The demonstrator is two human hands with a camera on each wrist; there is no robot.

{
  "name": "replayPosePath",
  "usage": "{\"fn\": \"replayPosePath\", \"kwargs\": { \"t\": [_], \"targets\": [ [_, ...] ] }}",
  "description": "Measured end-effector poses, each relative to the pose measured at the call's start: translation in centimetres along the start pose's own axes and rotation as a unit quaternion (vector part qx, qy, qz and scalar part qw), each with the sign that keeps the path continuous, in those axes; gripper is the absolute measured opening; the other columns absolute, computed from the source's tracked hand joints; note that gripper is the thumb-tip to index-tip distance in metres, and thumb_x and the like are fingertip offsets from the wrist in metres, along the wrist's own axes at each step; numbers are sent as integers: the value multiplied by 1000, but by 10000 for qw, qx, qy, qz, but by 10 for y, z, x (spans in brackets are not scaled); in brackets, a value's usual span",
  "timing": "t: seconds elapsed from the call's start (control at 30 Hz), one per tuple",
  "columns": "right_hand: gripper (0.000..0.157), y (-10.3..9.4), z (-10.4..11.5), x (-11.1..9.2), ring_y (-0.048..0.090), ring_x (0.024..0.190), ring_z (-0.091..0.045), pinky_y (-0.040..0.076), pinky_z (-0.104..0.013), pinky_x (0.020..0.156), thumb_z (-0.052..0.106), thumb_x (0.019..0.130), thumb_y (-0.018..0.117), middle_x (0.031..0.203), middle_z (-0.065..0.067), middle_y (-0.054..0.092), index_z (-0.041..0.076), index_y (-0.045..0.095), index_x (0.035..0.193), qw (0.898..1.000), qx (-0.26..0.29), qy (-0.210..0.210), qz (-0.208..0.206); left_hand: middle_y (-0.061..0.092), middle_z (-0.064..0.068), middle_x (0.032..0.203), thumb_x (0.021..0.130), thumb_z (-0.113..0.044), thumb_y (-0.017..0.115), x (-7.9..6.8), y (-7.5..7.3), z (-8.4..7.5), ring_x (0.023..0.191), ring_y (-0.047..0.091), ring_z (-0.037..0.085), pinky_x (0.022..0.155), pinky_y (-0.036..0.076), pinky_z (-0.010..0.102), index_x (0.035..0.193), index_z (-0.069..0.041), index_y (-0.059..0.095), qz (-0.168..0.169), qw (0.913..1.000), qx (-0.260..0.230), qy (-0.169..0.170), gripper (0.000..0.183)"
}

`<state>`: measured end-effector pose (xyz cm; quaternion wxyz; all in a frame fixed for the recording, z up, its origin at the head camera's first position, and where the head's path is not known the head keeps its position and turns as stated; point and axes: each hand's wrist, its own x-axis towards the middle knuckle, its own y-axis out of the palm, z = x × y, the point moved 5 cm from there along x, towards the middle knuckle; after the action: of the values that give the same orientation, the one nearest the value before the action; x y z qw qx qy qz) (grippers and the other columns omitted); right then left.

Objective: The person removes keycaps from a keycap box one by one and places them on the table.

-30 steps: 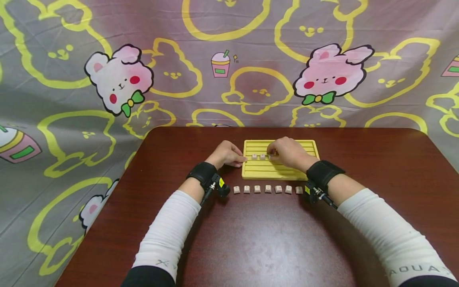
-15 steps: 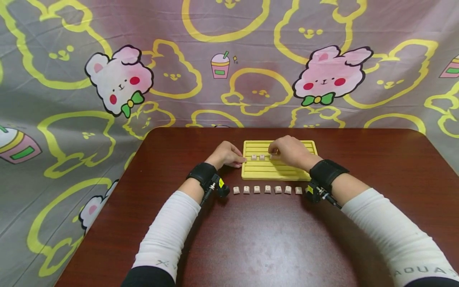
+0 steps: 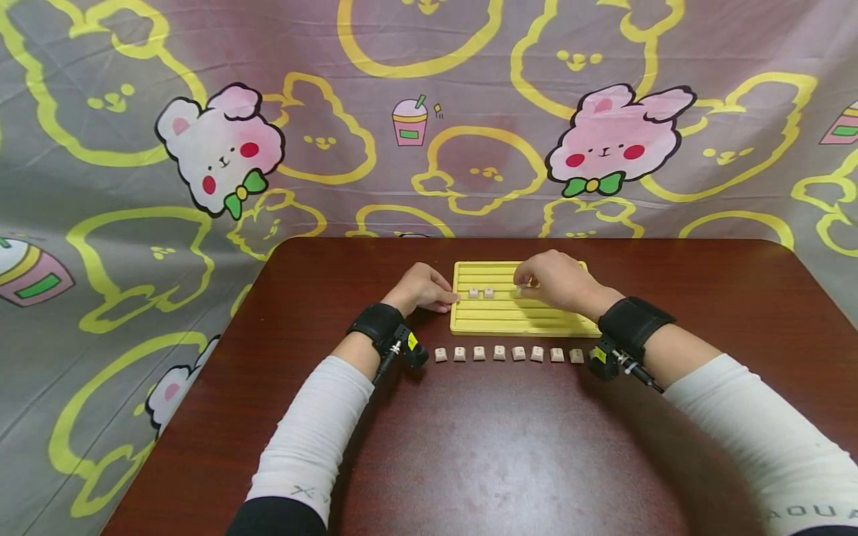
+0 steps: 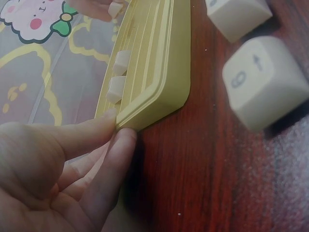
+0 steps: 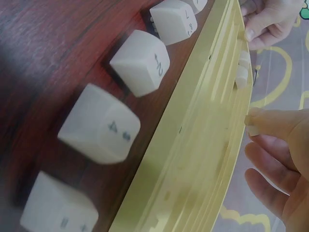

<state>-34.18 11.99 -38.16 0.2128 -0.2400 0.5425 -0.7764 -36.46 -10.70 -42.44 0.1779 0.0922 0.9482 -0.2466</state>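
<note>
My left hand (image 3: 424,287) pinches the left edge of a yellow ridged tray (image 3: 516,324) between thumb and fingers; the left wrist view shows the grip at the tray's corner. Over the tray's middle, my right hand (image 3: 555,281) pinches a small cream keycap (image 5: 253,129) between thumb and index finger, its other fingers loosely bent. Two keycaps sit side by side in one groove: the left keycap (image 3: 473,293) and the right keycap (image 3: 488,293). They are left of the held one, with a gap between.
In front of the tray, a row of several keycaps lies on the dark wooden table (image 3: 429,447), among them one marked 9 (image 4: 263,79) and one marked 4 (image 5: 101,124). The row's right end runs behind my right wrist strap (image 3: 633,327). A cartoon-print cloth (image 3: 482,97) hangs behind the table.
My right hand has shifted right along the tray with the keycap, widening the gap to the two seated ones. Another keycap of the front row has come into view. The left hand keeps its grip.
</note>
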Motion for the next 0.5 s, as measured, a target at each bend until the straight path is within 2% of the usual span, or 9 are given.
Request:
{"fn": "replayPosePath", "kwargs": {
  "t": [0.5],
  "targets": [
    [14, -13, -3, -21, 69, 90, -20, 60, -37, 77, 17, 88, 76, 95, -2, 74, 10, 76, 101, 9998, -123, -135, -92, 64, 10, 81, 84, -1, 77, 1, -1, 1, 56, 64, 10, 61, 63, 23, 104, 8, 69, -39, 10000, 33, -50, 24]
  ]
}}
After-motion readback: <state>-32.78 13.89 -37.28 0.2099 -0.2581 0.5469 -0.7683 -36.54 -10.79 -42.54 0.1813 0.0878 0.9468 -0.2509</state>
